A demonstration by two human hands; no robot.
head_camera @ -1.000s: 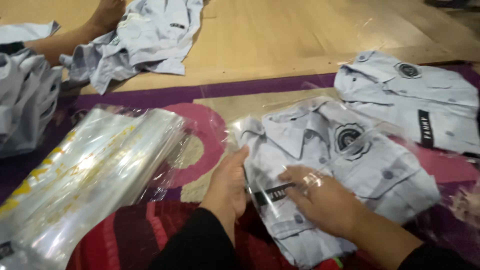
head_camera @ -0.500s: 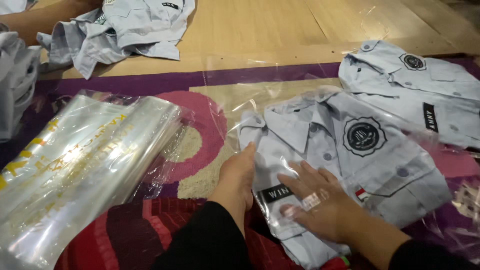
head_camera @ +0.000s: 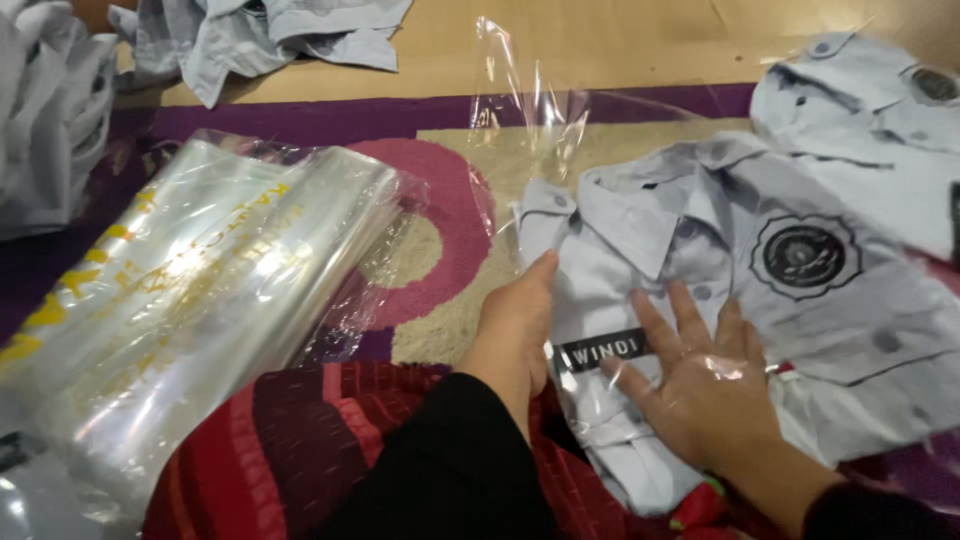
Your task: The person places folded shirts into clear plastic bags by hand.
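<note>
A folded light grey uniform shirt (head_camera: 760,270) with a round dark badge and a black name strip lies on the patterned rug, inside a clear plastic bag (head_camera: 530,110) whose open flap stands up behind the collar. My left hand (head_camera: 515,325) presses edge-on against the shirt's left side. My right hand (head_camera: 700,385) lies flat with fingers spread on the shirt's lower front, under a film of the plastic. Neither hand grips anything.
A thick stack of clear bags with yellow print (head_camera: 180,300) lies at the left. A second folded grey shirt (head_camera: 880,110) sits at the upper right. Loose grey shirts (head_camera: 270,35) lie on the wooden floor behind; more fabric (head_camera: 45,120) is piled at the far left.
The view has moved closer and shifted. The bag's flap now stands up behind the collar. My right hand has slid a little to the right and spread flat on the shirt.
</note>
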